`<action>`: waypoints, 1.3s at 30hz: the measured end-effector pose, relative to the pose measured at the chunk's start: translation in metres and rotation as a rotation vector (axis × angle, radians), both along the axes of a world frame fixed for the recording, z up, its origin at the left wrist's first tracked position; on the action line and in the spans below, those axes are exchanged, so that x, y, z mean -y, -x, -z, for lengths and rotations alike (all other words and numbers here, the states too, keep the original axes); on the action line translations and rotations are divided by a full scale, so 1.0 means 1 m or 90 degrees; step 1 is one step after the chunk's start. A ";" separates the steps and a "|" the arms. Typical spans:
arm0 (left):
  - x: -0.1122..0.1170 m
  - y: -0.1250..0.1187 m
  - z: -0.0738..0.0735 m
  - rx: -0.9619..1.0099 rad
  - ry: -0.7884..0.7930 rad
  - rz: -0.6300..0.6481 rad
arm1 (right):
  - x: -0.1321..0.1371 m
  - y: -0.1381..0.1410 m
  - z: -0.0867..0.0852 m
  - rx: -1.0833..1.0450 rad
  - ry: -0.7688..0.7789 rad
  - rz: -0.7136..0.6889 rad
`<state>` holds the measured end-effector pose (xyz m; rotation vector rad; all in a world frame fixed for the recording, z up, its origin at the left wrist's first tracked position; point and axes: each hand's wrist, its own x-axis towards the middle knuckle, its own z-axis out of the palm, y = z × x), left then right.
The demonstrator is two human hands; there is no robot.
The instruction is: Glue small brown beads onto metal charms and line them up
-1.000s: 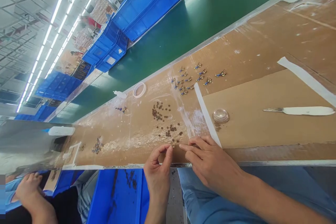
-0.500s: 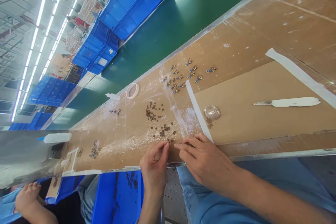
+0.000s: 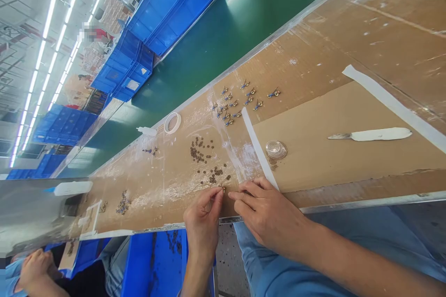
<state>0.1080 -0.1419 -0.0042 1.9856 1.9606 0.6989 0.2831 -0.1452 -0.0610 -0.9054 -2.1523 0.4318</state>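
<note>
My left hand [image 3: 203, 216] is closed in a pinch at the table's front edge. A small brownish-gold piece [image 3: 223, 188] sticks out at its fingertips, too small to make out in detail. Just to the right, my right hand [image 3: 266, 211] has its thumb and fingers pressed together, pointing at that piece; what they hold, if anything, is hidden. Beyond my hands lie small dark round beads [image 3: 198, 151] in loose clusters. Farther back, several tiny blue-and-gold figurines [image 3: 249, 100] are spread on the cardboard.
A clear round dish [image 3: 276, 149] and a white-handled knife [image 3: 374, 134] lie to the right. Back left are a tape roll [image 3: 178, 123] and a small white bottle [image 3: 148, 131]. Blue crates [image 3: 170, 9] stand beyond the green belt [image 3: 240, 23]. A co-worker's hand [image 3: 36, 264] shows lower left.
The whole view has shifted slightly, so the table things sit a little farther left. My hands keep nearly the same pose, with the small piece still in the left fingertips.
</note>
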 end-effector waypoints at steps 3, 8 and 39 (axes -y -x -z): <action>-0.001 0.001 0.001 -0.009 0.008 0.009 | 0.000 0.001 -0.001 -0.001 0.000 0.000; -0.006 0.002 0.001 -0.031 0.023 0.037 | 0.000 0.001 0.000 0.005 0.000 0.000; 0.026 -0.008 -0.028 0.301 0.076 -0.069 | -0.008 -0.002 -0.021 -0.283 0.012 0.012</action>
